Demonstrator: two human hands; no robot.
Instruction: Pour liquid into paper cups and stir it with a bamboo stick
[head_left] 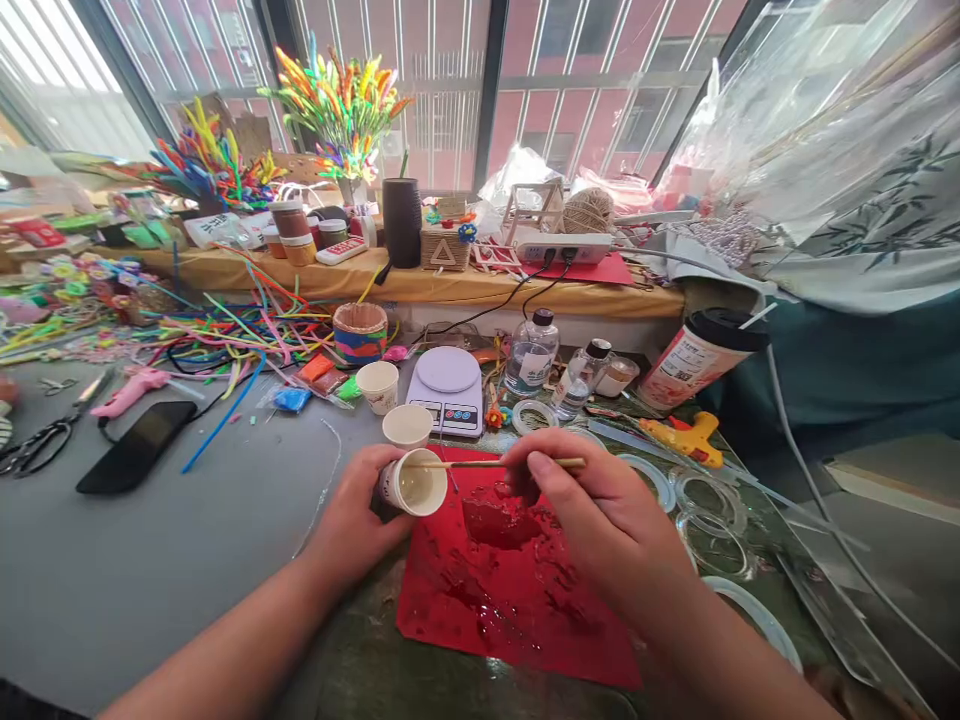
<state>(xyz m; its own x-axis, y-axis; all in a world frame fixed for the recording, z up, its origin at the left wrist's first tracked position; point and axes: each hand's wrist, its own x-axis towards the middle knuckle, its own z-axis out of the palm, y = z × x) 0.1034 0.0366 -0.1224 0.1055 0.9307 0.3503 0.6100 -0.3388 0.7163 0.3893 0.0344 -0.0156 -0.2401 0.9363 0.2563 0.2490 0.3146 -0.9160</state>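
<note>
My left hand [369, 505] is wrapped round a small paper cup [421, 484], tilted so its open mouth faces me. A little clear liquid seems to lie inside. Between the fingers of my right hand [574, 480] is a thin wooden stick [480, 464], held level, its far tip at the cup's mouth. Below both hands lies a red sheet [450, 570] with wet, shiny puddles on it. Just behind the held cup stands a second paper cup [407, 426], and a third one [377, 386] is further back.
A white kitchen scale [448, 388] stands behind the cups, with clear bottles [532, 355] to its right. A yellow glue gun [686, 438], clear rings [716, 530] and a lidded drink cup [701, 360] are at right. Scissors [56, 435], a black phone-like object [136, 447] and pipe cleaners lie left.
</note>
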